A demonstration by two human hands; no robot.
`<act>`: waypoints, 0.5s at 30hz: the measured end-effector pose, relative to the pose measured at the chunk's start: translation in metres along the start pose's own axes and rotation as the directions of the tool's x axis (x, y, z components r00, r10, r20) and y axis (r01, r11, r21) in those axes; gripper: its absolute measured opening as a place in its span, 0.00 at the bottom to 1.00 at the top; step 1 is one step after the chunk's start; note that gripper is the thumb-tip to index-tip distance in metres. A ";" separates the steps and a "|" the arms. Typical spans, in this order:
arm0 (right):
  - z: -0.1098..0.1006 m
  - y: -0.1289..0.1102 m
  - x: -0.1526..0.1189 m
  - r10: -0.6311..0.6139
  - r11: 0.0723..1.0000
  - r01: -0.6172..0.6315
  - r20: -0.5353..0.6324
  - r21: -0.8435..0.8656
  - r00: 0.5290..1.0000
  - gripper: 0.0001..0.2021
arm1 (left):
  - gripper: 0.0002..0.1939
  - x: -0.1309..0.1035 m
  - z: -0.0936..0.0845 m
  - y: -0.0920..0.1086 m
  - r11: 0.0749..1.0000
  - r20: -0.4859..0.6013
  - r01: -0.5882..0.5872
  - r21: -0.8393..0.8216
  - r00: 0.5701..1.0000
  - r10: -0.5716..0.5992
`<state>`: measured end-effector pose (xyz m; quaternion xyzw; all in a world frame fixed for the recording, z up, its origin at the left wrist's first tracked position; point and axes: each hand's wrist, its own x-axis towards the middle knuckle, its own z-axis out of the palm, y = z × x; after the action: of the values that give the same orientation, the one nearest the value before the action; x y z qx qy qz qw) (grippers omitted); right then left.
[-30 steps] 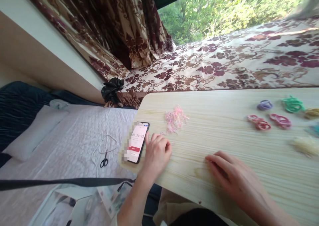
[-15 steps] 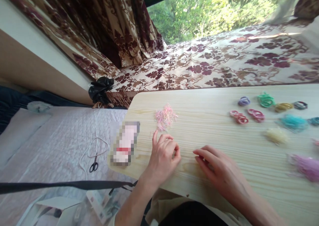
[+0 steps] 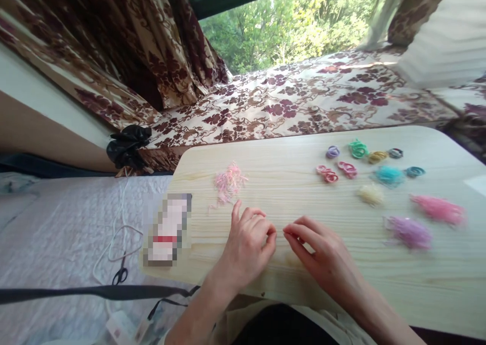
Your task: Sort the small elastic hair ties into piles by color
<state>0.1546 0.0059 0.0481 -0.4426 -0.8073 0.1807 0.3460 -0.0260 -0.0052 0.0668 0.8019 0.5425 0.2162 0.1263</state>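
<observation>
My left hand (image 3: 248, 246) hovers over the near part of the wooden table (image 3: 281, 183), thumb and index finger pressed together, the other fingers loosely raised. Facing it across a small gap, my right hand (image 3: 324, 251) also pinches thumb and index finger. Whatever either pinch holds is too small to make out. Just beyond my left hand lies a loose pile of thin pink and pale yellow strands (image 3: 230, 182), perhaps tiny elastic bands. Off to the right of my hands are a purple bundle (image 3: 410, 232) and a pink bundle (image 3: 438, 209) of similar thin bands.
Toward the back right lie coiled ties: green (image 3: 358, 148), purple (image 3: 332, 152), red (image 3: 327, 174), pink (image 3: 347, 169), and blue (image 3: 414, 171), plus teal (image 3: 388, 176) and cream (image 3: 371, 195) piles. A blurred-out phone-like object (image 3: 169, 228) rests at the left edge. Scissors (image 3: 120, 275) lie beyond it.
The view has turned right, bringing more of the table's right side into sight. My right hand has come closer to my left, and its fingertips have closed together. The left keeps its pinch.
</observation>
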 end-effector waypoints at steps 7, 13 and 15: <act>-0.045 0.023 -0.024 0.153 0.985 -0.159 -0.100 -0.064 0.983 0.07 | 0.10 -0.001 0.003 -0.008 0.999 -0.089 0.016 0.052 0.996 -0.012; -0.098 0.060 -0.058 0.313 0.887 -0.392 -0.306 -0.245 0.899 0.10 | 0.10 -0.001 0.011 -0.011 0.996 -0.082 0.012 0.083 0.997 -0.005; -0.109 0.070 -0.065 0.343 0.839 -0.451 -0.348 -0.304 0.873 0.12 | 0.10 0.000 0.012 -0.010 0.996 -0.071 0.009 0.090 0.997 -0.003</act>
<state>0.2986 -0.0123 0.0561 -0.6806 -0.6588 0.0269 0.3193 -0.0284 -0.0006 0.0517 0.7971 0.5581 0.2193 0.0714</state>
